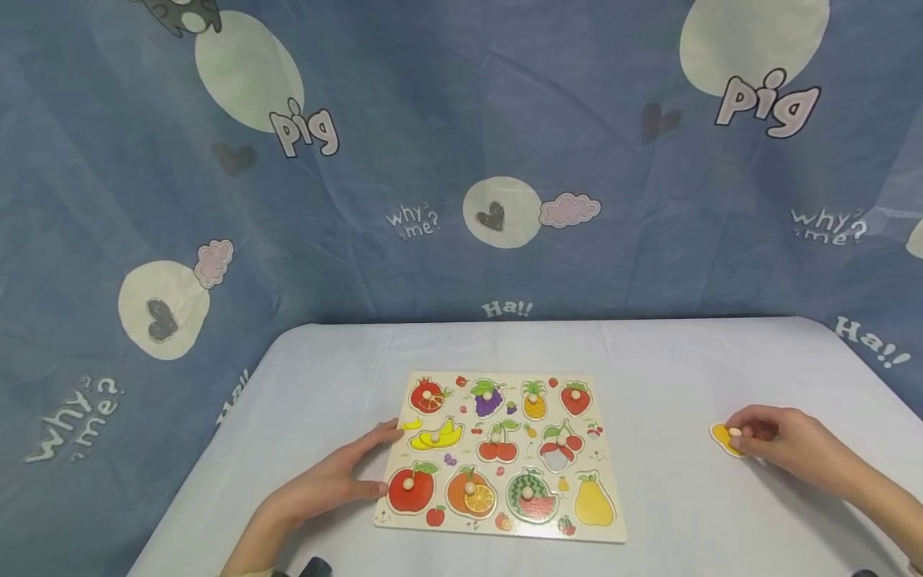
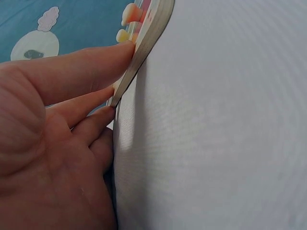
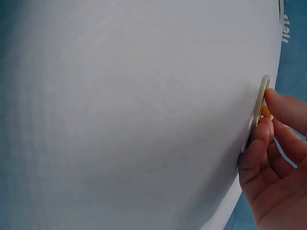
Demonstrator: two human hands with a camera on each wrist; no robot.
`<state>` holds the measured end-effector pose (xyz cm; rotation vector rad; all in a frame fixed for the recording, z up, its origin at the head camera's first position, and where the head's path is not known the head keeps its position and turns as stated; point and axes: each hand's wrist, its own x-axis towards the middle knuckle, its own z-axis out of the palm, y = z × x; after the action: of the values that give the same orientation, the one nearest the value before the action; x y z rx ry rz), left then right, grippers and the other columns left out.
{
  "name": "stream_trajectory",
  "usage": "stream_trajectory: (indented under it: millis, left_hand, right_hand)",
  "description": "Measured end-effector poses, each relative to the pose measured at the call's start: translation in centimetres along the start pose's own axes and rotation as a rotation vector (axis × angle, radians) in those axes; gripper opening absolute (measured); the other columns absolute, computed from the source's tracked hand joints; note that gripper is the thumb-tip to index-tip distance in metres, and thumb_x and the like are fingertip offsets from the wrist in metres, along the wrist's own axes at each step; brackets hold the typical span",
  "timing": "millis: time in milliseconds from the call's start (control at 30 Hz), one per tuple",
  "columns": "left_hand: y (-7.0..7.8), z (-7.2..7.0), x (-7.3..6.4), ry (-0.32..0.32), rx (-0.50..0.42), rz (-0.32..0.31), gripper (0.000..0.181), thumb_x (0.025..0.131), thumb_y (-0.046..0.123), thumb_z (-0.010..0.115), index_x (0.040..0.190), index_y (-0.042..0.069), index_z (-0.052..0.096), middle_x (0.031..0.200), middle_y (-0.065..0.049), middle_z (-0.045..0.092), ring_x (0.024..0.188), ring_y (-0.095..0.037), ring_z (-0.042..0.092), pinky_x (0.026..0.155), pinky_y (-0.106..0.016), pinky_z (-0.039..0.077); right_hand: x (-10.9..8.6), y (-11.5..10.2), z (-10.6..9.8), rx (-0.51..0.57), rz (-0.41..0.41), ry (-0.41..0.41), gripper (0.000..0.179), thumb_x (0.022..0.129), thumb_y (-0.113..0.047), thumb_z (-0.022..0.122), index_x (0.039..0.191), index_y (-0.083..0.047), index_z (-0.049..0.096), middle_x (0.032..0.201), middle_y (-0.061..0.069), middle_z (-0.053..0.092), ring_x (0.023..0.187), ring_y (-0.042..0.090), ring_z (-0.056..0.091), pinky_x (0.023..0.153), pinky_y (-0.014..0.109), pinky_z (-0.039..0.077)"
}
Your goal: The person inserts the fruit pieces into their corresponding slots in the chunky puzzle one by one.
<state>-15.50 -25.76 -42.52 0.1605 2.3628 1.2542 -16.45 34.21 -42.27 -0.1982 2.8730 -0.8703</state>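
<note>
A wooden fruit puzzle board [image 1: 497, 522] lies flat on the white table. Most of its fruit pieces, such as the apple [image 1: 417, 495], carry a small round knob. The yellow pear shape [image 1: 594, 506] at the board's lower right shows no knob. My left hand [image 1: 328, 481] rests at the board's left edge, its thumb and fairly straight fingertips touching the rim [image 2: 152, 36]. Far to the right, my right hand [image 1: 796, 445] pinches a yellow puzzle piece [image 1: 723, 439] by its knob. In the right wrist view this piece [image 3: 260, 98] appears edge-on, tilted close over the table.
White cloth covers the table [image 1: 671, 385]. Behind and at the sides hangs a blue printed curtain [image 1: 433, 160]. A stretch of tabletop lies between the board and my right hand. A dark object [image 1: 316, 567] shows by my left wrist.
</note>
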Motion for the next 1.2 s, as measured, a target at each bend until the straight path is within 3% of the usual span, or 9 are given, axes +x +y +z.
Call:
stream_trajectory:
  millis: [300,767,1200]
  left_hand:
    - [-0.1,0.0,0.0,-0.004,-0.013,0.005,0.074,0.079,0.017,0.079,0.146,0.022,0.047,0.16,-0.009,0.026,0.145,-0.038,0.018,0.108,-0.068,0.021]
    - [-0.1,0.1,0.0,0.01,-0.003,0.001,0.076,0.078,0.017,0.08,0.146,0.022,0.047,0.16,-0.009,0.027,0.146,-0.038,0.018,0.11,-0.066,0.02]
    - [0.1,0.1,0.0,0.015,0.006,-0.006,0.075,0.077,0.017,0.08,0.145,0.021,0.048,0.159,-0.01,0.028,0.145,-0.038,0.019,0.109,-0.067,0.021]
  right_hand:
    - [0.3,-0.2,0.5,-0.01,-0.075,0.017,0.016,0.085,-0.008,0.073,0.1,-0.006,0.07,0.084,-0.003,0.061,0.074,0.003,0.052,0.061,0.024,0.048]
    - [0.3,-0.6,1.2,0.057,-0.317,0.093,0.02,0.082,0.003,0.074,0.097,-0.009,0.07,0.09,-0.009,0.065,0.076,0.0,0.054,0.061,0.022,0.047]
    - [0.2,-2.1,1.7,0.142,-0.383,0.051,0.02,0.086,0.001,0.071,0.101,-0.012,0.069,0.091,-0.009,0.063,0.078,0.004,0.055,0.058,0.024,0.047]
